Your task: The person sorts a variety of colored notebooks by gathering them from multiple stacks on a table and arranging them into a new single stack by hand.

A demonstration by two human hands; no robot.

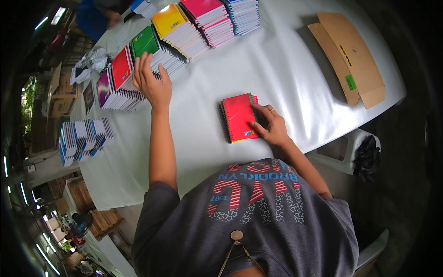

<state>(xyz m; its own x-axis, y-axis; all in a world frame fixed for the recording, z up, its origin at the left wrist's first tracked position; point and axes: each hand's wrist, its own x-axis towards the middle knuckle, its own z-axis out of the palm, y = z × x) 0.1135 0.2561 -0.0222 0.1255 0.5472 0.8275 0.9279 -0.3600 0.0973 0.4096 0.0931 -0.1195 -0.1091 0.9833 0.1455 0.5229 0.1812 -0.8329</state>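
Note:
A small stack of spiral notebooks with a red cover on top (237, 116) lies on the white table (277, 74) in front of me. My right hand (271, 125) rests on the stack's right edge, fingers pressing its corner. My left hand (151, 82) reaches far out to the left, fingers spread over the row of notebook piles, touching the pile with the red cover (122, 69) beside the green-covered pile (146, 42).
More piles run along the far side: purple (104, 87), yellow (171, 22), pink (205, 11) and blue (242, 14). Blue-and-white notebooks (80, 138) lie at the left. Flat brown cardboard (348, 57) sits at the right. Another person in blue (94, 18) works at the far end.

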